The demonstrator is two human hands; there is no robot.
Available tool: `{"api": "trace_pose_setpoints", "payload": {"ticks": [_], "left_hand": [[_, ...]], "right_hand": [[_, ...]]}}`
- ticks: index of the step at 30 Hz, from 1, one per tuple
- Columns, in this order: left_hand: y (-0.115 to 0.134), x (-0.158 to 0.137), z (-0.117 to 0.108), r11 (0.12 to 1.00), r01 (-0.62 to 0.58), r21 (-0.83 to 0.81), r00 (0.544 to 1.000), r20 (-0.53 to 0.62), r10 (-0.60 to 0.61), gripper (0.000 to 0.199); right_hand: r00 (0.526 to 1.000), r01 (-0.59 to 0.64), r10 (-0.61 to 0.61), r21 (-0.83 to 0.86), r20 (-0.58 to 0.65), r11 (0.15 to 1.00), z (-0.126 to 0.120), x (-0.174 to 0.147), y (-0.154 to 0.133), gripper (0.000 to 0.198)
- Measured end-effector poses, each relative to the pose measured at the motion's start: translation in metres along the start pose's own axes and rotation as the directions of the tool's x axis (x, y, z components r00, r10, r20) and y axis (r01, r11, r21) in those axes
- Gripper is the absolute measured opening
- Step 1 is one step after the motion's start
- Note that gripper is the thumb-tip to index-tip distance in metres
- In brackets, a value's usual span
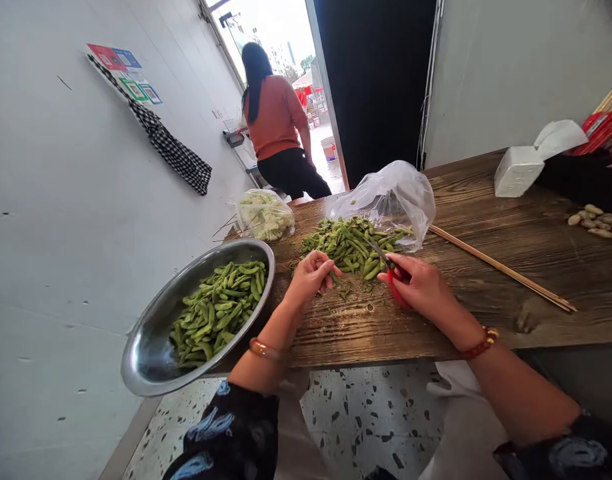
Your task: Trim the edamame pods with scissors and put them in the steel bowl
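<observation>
My right hand (420,283) is closed around the red-handled scissors (397,288), whose blades point up and left over a heap of green edamame pods (353,243). My left hand (313,277) is curled shut at the heap's near left edge, with a green edamame pod (335,275) showing at its fingertips, mostly hidden. To the left, a large steel basin (149,350) is tilted in view and holds many more edamame pods (221,310). Small green trimmings (345,292) lie scattered on the wooden table (336,333) between my hands.
Behind the heap lies a crumpled clear plastic bag (406,193); a bag of pale cauliflower (266,215) stands left of it. Bamboo skewers (506,270) cross the table at right, near a tissue pack (519,172) and peanuts (596,219). A person (276,120) stands by the doorway.
</observation>
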State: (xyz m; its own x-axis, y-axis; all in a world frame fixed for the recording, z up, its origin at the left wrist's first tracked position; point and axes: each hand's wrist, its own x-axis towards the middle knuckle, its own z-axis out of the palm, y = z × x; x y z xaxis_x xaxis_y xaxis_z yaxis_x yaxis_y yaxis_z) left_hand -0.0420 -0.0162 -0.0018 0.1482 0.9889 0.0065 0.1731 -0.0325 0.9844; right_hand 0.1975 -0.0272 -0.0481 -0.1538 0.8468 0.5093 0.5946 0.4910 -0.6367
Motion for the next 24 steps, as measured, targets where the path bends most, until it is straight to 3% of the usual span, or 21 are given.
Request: {"api": "trace_pose_setpoints", "payload": {"ticks": [5,9,18,24], "left_hand": [[0.007,0.004,0.018,0.97,0.03,-0.24,0.993,0.117,-0.002,0.033],[0.005,0.007,0.025,0.948,0.064,-0.312,0.981,0.195,-0.002,0.034],[-0.009,0.002,0.031,0.976,0.091,-0.2,0.987,0.152,-0.061,0.032],[-0.012,-0.001,0.029,0.988,0.113,-0.104,0.976,0.195,-0.092,0.03]], "right_hand": [[0.994,0.043,-0.043,0.002,0.103,0.999,-0.001,-0.005,-0.019,0.044],[0.987,0.071,-0.065,-0.033,0.15,0.997,-0.002,-0.003,-0.022,0.043],[0.955,0.108,-0.095,-0.031,0.28,0.994,0.0,0.001,-0.016,0.043],[0.939,0.176,-0.142,-0.082,0.312,0.981,0.002,0.003,-0.022,0.048]]}}
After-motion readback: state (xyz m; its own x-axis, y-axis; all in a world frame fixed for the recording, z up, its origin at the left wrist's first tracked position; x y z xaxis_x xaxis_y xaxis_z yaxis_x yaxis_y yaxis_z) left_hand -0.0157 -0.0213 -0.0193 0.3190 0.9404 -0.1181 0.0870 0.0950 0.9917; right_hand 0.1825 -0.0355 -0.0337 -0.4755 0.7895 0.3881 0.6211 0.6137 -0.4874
